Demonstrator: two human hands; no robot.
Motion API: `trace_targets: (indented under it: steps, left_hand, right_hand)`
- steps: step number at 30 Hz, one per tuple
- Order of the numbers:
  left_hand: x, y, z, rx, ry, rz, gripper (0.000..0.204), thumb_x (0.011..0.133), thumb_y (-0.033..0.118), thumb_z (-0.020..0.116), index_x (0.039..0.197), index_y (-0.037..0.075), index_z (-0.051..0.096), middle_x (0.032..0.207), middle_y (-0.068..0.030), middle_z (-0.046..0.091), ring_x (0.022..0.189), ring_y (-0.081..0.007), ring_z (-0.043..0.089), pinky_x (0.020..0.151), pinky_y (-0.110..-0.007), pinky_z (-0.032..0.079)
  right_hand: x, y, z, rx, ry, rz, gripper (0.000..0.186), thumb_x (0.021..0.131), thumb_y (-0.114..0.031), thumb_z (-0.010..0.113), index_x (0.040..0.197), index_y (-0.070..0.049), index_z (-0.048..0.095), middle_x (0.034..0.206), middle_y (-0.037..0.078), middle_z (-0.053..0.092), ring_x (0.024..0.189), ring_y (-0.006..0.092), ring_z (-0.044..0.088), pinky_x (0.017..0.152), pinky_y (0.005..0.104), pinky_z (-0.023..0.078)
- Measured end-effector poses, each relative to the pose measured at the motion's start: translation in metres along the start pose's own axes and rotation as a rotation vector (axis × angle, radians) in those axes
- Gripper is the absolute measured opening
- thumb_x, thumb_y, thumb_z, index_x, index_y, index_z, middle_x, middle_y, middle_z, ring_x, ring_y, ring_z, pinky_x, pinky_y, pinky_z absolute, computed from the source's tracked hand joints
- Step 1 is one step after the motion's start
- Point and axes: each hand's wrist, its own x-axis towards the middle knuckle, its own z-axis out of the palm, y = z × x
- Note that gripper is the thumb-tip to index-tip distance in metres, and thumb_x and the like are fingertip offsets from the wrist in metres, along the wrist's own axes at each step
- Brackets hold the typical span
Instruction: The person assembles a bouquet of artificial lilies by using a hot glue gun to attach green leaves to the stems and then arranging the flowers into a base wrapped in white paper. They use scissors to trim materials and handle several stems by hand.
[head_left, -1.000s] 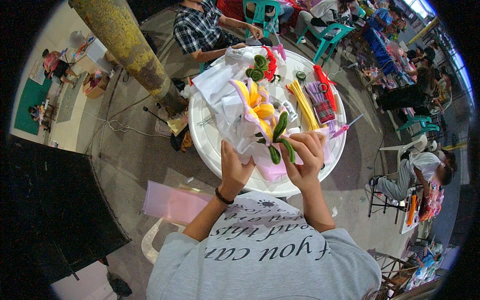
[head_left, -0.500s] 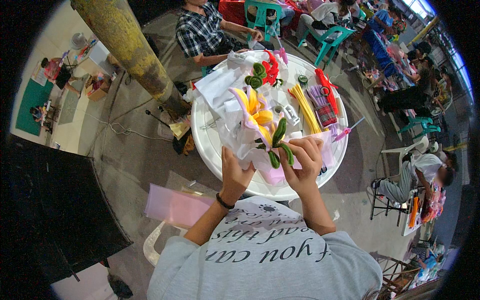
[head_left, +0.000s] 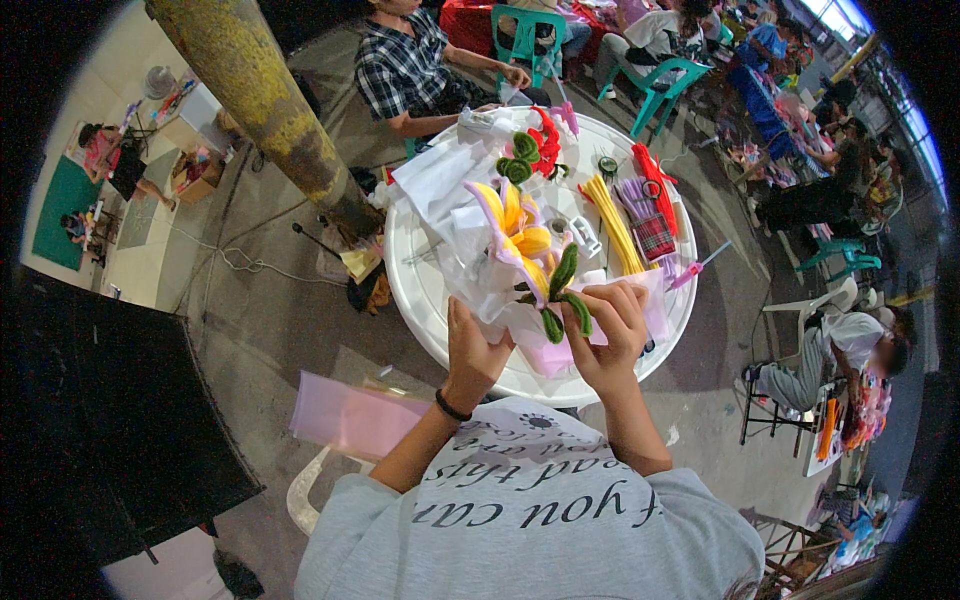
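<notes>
You're pinching a green leaf (head_left: 577, 313) beside the yellow flower (head_left: 524, 240) with your right hand (head_left: 612, 328), while your curled left hand (head_left: 478, 352) is holding the white wrapping (head_left: 462, 262) behind it, seemingly for steadiness.

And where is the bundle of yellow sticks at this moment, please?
In the head view, the yellow bundle lies on the right side of the white table, just left of the purple bundle, beyond the right hand.
</notes>
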Motion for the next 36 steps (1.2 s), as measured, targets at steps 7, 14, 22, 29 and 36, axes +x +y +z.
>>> trace_targets:
  steps: [7, 14, 22, 29, 36]
  left_hand:
    - [0.002, -0.001, 0.002, 0.002, -0.011, 0.003, 0.067, 0.069, 0.005, 0.075, 0.126, -0.007, 0.041, 0.117, -0.0222, 0.046, 0.111, -0.0411, 0.046, 0.1, -0.047, 0.037]
    - [0.006, 0.004, -0.001, 0.106, -0.065, 0.072, 0.075, 0.07, 0.001, 0.08, 0.133, 0.0, 0.04, 0.129, -0.0125, 0.047, 0.116, -0.0254, 0.055, 0.098, -0.036, 0.046]
    - [0.004, -0.017, 0.007, -0.089, -0.057, -0.026, 0.074, 0.071, 0.002, 0.079, 0.135, 0.001, 0.04, 0.13, -0.0132, 0.046, 0.117, -0.0275, 0.055, 0.099, -0.038, 0.045]
    - [0.009, 0.007, 0.0, 0.235, -0.056, 0.081, 0.072, 0.068, 0.001, 0.08, 0.131, 0.0, 0.045, 0.128, -0.0151, 0.046, 0.115, -0.0293, 0.054, 0.098, -0.038, 0.046]
    - [0.007, -0.003, 0.004, 0.086, -0.024, -0.027, 0.072, 0.067, 0.002, 0.08, 0.13, -0.001, 0.046, 0.127, -0.016, 0.047, 0.116, -0.0303, 0.053, 0.099, -0.038, 0.045]
  right_hand:
    - [0.0, 0.002, 0.0, 0.0, -0.01, 0.003, 0.031, 0.064, -0.009, 0.073, 0.095, -0.005, 0.07, 0.086, 0.006, 0.064, 0.075, 0.0223, 0.057, 0.074, 0.0361, 0.034]
    - [-0.001, 0.005, 0.0, -0.006, -0.014, 0.018, 0.031, 0.064, -0.009, 0.072, 0.095, -0.005, 0.07, 0.086, 0.006, 0.064, 0.076, 0.0226, 0.058, 0.076, 0.0362, 0.035]
    - [0.002, 0.003, 0.002, 0.01, -0.016, 0.025, 0.03, 0.065, -0.009, 0.073, 0.095, -0.005, 0.07, 0.086, 0.006, 0.065, 0.077, 0.0225, 0.058, 0.076, 0.0354, 0.035]
    - [0.003, 0.006, 0.002, -0.002, -0.005, 0.043, 0.026, 0.069, -0.007, 0.074, 0.094, -0.006, 0.07, 0.085, 0.005, 0.066, 0.076, 0.0217, 0.058, 0.075, 0.035, 0.035]
    - [0.003, 0.006, 0.002, 0.001, -0.01, 0.044, 0.026, 0.068, -0.006, 0.075, 0.094, -0.006, 0.07, 0.085, 0.006, 0.065, 0.075, 0.0214, 0.058, 0.074, 0.0348, 0.035]
